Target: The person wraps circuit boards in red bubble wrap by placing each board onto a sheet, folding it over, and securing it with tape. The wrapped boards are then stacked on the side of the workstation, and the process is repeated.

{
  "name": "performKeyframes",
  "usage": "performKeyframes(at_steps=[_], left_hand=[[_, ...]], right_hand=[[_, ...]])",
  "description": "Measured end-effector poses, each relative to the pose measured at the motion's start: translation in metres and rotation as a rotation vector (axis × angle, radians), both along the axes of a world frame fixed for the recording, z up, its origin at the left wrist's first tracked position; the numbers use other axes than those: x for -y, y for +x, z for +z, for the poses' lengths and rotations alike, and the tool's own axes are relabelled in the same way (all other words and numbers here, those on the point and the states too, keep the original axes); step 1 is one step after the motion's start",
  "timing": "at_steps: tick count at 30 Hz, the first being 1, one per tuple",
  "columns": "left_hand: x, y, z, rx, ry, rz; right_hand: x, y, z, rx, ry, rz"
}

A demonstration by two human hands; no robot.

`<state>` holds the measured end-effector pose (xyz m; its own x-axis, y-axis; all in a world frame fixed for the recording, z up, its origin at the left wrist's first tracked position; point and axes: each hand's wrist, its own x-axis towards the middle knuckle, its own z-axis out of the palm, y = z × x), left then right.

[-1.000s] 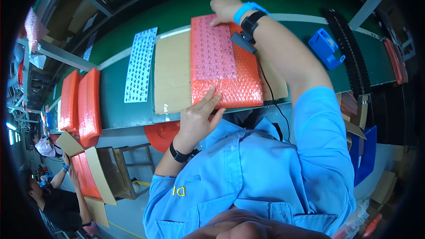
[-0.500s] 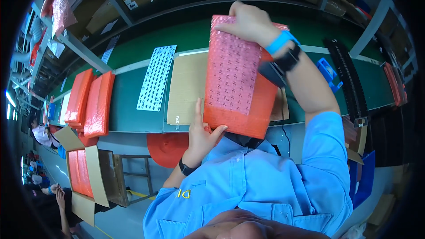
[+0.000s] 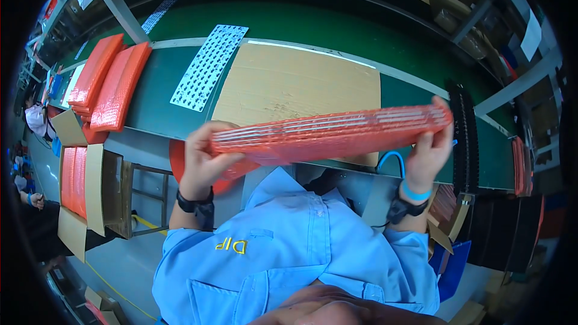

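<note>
From my remote seat I have one relation to read: a flat, thick package of red bubble wrap (image 3: 337,135), pale layered edges showing through it, spans the middle of the frame between two bare hands. Its long axis runs left to right, with the right end a little higher in the picture, and its striped narrow side is turned toward my camera. The left hand (image 3: 201,159) grips the left end, thumb along the lower side; the right hand (image 3: 428,156) is clasped on the right end, its fingers partly blurred at the corner. Neither hand is nearer, since each is touching its own end.

Beyond the package, toward the top of the frame, lies a tan cardboard sheet (image 3: 301,78) on the green surface (image 3: 158,93); the package overlaps its lower edge in my view. Left of that lies a white sheet with dark perforations (image 3: 211,66). Stacked red bubble-wrapped packages (image 3: 117,87) sit at upper left, closer to the left hand than to the right.
</note>
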<state>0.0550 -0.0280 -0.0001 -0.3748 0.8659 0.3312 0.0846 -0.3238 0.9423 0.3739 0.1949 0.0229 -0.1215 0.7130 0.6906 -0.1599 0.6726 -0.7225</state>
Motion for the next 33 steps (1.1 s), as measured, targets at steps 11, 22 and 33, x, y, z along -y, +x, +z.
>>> performKeyframes(at_steps=[11, 22, 33], left_hand=[[-0.024, -0.011, -0.069, -0.257, -0.11, 0.06], [-0.049, -0.005, -0.08, -0.436, -0.077, 0.097], [-0.053, 0.0, -0.078, -0.44, -0.044, 0.067]], right_hand=[[-0.015, 0.006, -0.084, 0.076, -0.081, 0.318], [-0.025, 0.032, -0.068, 0.309, 0.512, -0.187], [-0.021, 0.039, -0.069, 0.36, 0.533, -0.217]])
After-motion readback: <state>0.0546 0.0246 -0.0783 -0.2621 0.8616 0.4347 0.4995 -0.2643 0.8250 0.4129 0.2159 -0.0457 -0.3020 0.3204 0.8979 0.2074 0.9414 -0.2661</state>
